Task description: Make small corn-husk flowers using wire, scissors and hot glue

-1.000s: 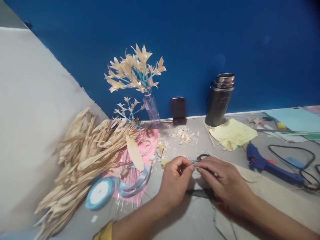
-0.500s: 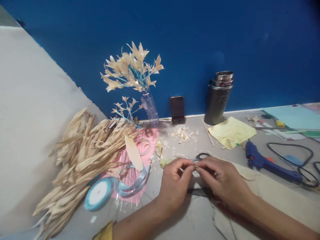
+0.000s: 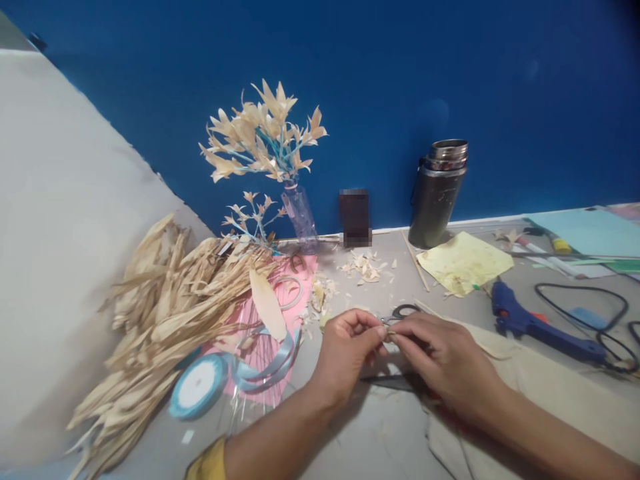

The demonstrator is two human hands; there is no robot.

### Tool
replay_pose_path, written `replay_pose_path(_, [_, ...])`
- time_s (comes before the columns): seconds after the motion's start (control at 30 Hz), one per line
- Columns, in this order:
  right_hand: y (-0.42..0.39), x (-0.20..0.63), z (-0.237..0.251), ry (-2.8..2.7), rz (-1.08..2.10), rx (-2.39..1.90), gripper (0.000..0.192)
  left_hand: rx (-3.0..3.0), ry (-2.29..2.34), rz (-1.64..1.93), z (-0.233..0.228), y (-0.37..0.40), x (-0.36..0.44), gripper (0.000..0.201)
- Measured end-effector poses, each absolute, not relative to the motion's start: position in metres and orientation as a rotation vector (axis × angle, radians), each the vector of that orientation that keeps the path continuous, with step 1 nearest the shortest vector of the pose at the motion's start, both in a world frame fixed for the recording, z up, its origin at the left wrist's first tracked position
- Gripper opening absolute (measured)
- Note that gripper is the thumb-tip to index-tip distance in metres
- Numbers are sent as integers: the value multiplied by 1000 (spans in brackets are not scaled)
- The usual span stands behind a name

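My left hand [image 3: 345, 357] and my right hand [image 3: 445, 353] meet fingertip to fingertip above the table. Both are closed in a pinch on something tiny and tan, mostly hidden by the fingers and too small to name. Just behind the fingertips lies a pair of scissors [image 3: 406, 311] with black handles. Under the hands a dark pointed blade [image 3: 387, 382] shows, its other end covered by my right hand. To the left, a pale cut husk petal [image 3: 267, 305] lies over blue ribbon [image 3: 267, 373] and pink paper [image 3: 299, 270].
Dried corn husks [image 3: 165, 320] and a ribbon spool [image 3: 199, 389] are on the left. A plastic bottle [image 3: 300, 217] holds husk flowers [image 3: 265, 137]. Behind stand a blurred dark upright object [image 3: 355, 219] and a flask [image 3: 439, 193]. A blue glue gun [image 3: 545, 333] with a cord lies right.
My left hand has rolled slightly, its thumb now lying further over the fingertips. More of the dark blade shows below. My right hand stays nearly in place.
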State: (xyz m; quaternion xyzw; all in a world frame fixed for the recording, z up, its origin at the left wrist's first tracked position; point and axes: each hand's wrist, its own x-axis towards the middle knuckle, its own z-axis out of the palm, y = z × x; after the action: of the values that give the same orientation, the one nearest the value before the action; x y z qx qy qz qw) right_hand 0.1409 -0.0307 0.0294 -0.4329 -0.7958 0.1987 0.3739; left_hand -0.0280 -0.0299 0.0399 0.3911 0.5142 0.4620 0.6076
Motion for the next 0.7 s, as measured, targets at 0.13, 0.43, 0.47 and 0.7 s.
replay_pose_path(0.13, [-31,142,25,-2096,423,-1107,28,1024,1244,1097,40,-33,-27,10])
replay_pose_path(0.43, [-33,141,26,-2059,453,-1149,27,1233,1296,1140,39,-40,-25,7])
replay_pose_path(0.47, [-34,140,28,-2031,498,-1170,26,1220,1278,1134,39,-39,-26,8])
replay_pose_path(0.7, [-29,138,45,-1563,1293,-1372,20,813,1016,1024,31,-32,-27,30])
